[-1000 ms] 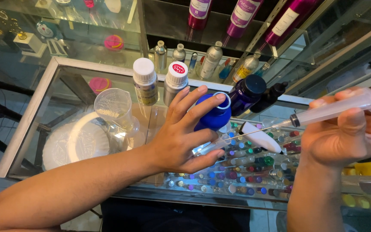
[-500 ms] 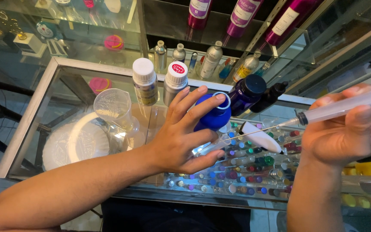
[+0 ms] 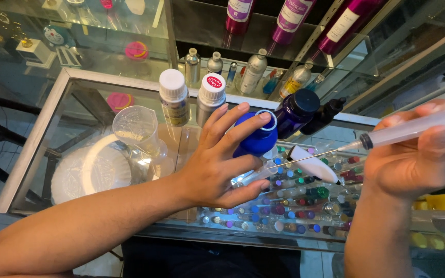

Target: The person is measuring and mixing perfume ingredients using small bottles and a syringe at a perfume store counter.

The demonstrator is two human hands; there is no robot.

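Steadying a small clear vial (image 3: 251,176) against the glass surface (image 3: 181,149), the left hand (image 3: 217,164) pinches it in a narrow grip, beside a blue bottle (image 3: 256,138). The right hand (image 3: 418,159) wraps a light, slippery plastic syringe (image 3: 413,128) by its barrel; its thin needle looks fragile.

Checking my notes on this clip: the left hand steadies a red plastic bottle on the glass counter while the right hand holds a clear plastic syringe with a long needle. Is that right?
Not quite: the head view shows the bottle under the left hand is blue, not red. The rest holds: it stands on the glass counter, and the right hand holds the clear plastic syringe with its long needle.
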